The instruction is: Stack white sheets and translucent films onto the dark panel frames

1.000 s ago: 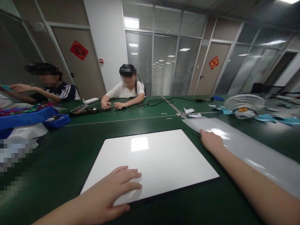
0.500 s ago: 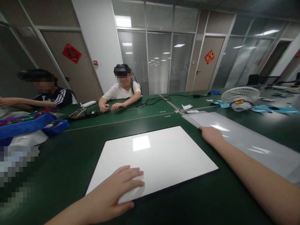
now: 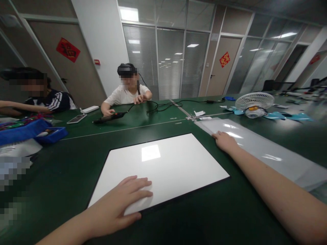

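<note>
In front of me a white board point(image 3: 176, 163) with a thin black frame lies flat on the green table. My left hand point(image 3: 131, 197) rests on its near left part, fingers spread over the white face and thumb past the near edge; it grips nothing. To the right of the board are layered translucent plastic sheets point(image 3: 265, 154); whether they form a bag I cannot tell. My right hand point(image 3: 226, 141) is at their left edge, its bent fingers closed over the plastic. The undersides of the fingers are hidden.
Across the table, a person in white point(image 3: 127, 92) handles a black tool point(image 3: 109, 118) and its cable. Another person point(image 3: 48, 100) sits at far left, near blue trays point(image 3: 52, 134) and a phone point(image 3: 76, 118). A white fan grille point(image 3: 254, 101) with blue pieces stands at back right.
The view has shifted slightly. My hands keep nearly the same places on the board and plastic. Across the table, the person's hands have moved apart, one raised with the cable, and the black tool shows more.
</note>
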Tool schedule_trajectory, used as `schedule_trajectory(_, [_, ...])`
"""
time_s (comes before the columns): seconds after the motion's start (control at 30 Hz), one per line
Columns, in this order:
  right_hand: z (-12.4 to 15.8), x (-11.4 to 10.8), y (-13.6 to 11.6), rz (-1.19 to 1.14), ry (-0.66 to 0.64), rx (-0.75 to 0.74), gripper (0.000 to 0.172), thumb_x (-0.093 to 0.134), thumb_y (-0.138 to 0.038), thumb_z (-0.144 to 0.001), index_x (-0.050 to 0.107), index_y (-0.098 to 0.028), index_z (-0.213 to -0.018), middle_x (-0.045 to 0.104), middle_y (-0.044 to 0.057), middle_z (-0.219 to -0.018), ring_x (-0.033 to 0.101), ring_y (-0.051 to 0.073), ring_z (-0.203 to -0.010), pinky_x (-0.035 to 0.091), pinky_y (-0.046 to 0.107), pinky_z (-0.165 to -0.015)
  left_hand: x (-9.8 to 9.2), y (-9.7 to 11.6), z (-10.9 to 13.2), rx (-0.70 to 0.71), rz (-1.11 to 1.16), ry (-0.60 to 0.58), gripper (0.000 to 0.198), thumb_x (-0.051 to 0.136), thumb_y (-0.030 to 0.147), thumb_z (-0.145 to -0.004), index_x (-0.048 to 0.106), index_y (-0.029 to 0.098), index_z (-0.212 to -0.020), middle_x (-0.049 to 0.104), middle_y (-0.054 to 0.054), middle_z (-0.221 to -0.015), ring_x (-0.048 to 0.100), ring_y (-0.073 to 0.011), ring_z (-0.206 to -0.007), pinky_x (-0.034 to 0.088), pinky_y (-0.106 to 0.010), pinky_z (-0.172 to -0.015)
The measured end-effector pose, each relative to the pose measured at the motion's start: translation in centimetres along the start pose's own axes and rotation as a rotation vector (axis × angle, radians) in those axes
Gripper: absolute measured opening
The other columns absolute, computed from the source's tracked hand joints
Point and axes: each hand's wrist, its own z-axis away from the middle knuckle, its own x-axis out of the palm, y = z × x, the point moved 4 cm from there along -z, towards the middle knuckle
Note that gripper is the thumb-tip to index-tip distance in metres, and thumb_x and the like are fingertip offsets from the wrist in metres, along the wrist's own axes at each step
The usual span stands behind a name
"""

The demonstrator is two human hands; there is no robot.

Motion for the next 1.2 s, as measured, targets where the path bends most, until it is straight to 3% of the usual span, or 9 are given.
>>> schedule_trajectory(0.27, [1.4,-1.5,-1.3,0.039,-0.008,0.012,0.042,0.03,-0.013,-0.091,0.061,-0.017,-0.118,0.065,0.016,-0.112,0.061,0.029,-0.101,0.047,0.039,-0.077,-0.2,0.2,-0.1,-0.01,-0.006,-0.012,0.053,0.058,0.033,-0.086,0.044,0.039,-0.137,0.041,0.0,-0.15,0.039,-0.0264,-0.136,0.027,-0.05,-0.114])
schedule_trajectory(0.57, [3.6,-3.1,-4.6,0.075,0.024,0.034,0.035,0.031,-0.01,-0.09,0.061,-0.014,-0.107,0.068,0.018,-0.103,0.065,0.029,-0.093,0.047,0.038,-0.072,0.0,0.1,-0.1,-0.007,-0.001,-0.008,0.051,0.058,0.035,-0.086,0.046,0.039,-0.136,0.041,0.0,-0.15,0.039,-0.0266,-0.136,0.027,-0.049,-0.114])
schedule_trajectory(0.7, [4.7,-4.0,-6.6,0.082,0.057,0.012,0.033,0.033,-0.008,-0.089,0.06,-0.014,-0.107,0.068,0.016,-0.1,0.067,0.027,-0.091,0.046,0.036,-0.072,0.0,0.0,0.0,-0.004,0.006,-0.013,0.052,0.058,0.034,-0.086,0.045,0.039,-0.136,0.041,0.0,-0.15,0.039,-0.0264,-0.136,0.026,-0.049,-0.114])
schedule_trajectory(0.9, [6.1,-5.3,-8.5,0.108,0.006,-0.055,0.032,0.034,-0.009,-0.089,0.059,-0.014,-0.108,0.07,0.017,-0.097,0.068,0.028,-0.087,0.048,0.034,-0.068,-0.1,-0.2,0.0,0.016,0.017,0.031,0.051,0.058,0.034,-0.087,0.047,0.038,-0.136,0.043,0.0,-0.149,0.041,-0.0263,-0.135,0.028,-0.048,-0.114])
schedule_trajectory(1.2, [6.8,-4.8,-10.6,0.1,0.009,-0.209,0.04,0.037,-0.011,-0.087,0.056,-0.018,-0.121,0.069,0.015,-0.104,0.069,0.025,-0.083,0.049,0.033,-0.067,-0.2,0.1,0.2,0.017,0.028,0.031,0.054,0.059,0.029,-0.085,0.046,0.037,-0.136,0.043,-0.001,-0.149,0.041,-0.0273,-0.135,0.026,-0.051,-0.114])
